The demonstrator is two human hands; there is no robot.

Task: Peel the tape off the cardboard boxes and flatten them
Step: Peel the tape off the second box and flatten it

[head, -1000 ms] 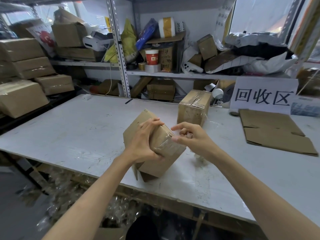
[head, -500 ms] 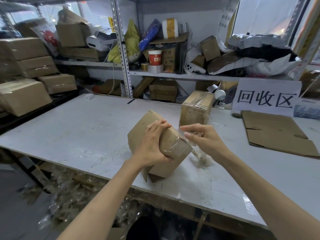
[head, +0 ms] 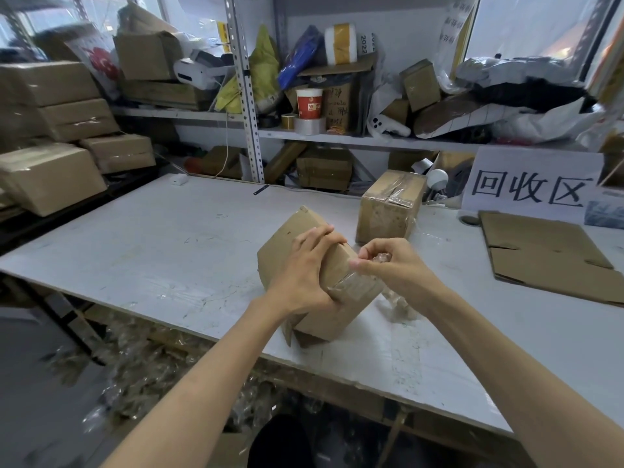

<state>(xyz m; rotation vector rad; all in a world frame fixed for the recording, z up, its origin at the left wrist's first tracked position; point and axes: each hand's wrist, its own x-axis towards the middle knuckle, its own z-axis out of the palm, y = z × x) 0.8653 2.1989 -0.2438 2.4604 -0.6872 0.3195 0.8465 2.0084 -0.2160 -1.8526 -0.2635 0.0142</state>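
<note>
A brown cardboard box stands tilted on one corner near the front edge of the white table. My left hand grips its top edge, fingers curled over it. My right hand pinches a crumpled strip of clear tape beside the box's right side; more clear tape still clings to that side. A second taped box stands upright behind. A flattened box lies at the right.
A white sign with black characters leans at the back right. Shelves behind hold boxes, a red cup and tape rolls. Stacked boxes sit at the left. Crumpled tape lies on the table by the box; tape scraps cover the floor.
My right hand has shifted slightly along the box's right side with the tape strip in its fingers. The left hand keeps its hold and the box stays tilted.
</note>
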